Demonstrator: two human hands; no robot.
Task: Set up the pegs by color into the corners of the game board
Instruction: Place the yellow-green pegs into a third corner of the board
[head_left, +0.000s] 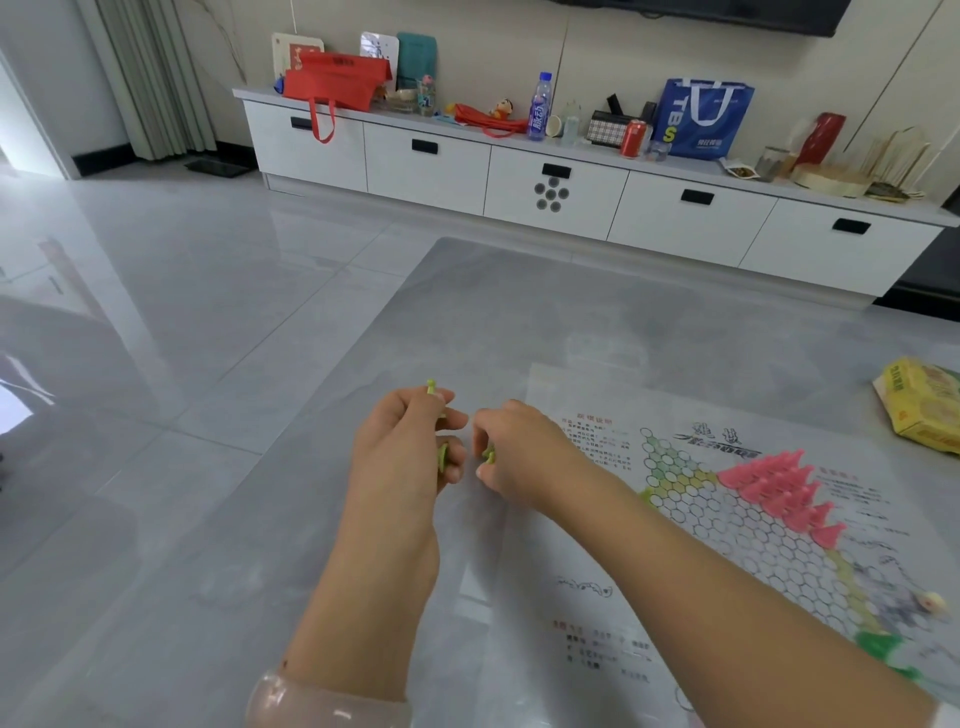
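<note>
The paper game board (753, 530) lies on the grey table, right of centre. Several pink pegs (779, 483) fill one corner of its star. A few green pegs (878, 647) stand at a lower corner, partly hidden by my right forearm. My left hand (400, 452) grips several light green pegs (444, 457); one sticks up above the fingers. My right hand (514, 447) sits just left of the board's edge and pinches a green peg (488, 456) close to the left hand.
A yellow box (922, 402) lies at the table's right edge. A small pale piece (932, 603) rests on the board's right side. Beyond the table is a glossy floor and a white cabinet (519, 171) carrying bags, bottles and a can.
</note>
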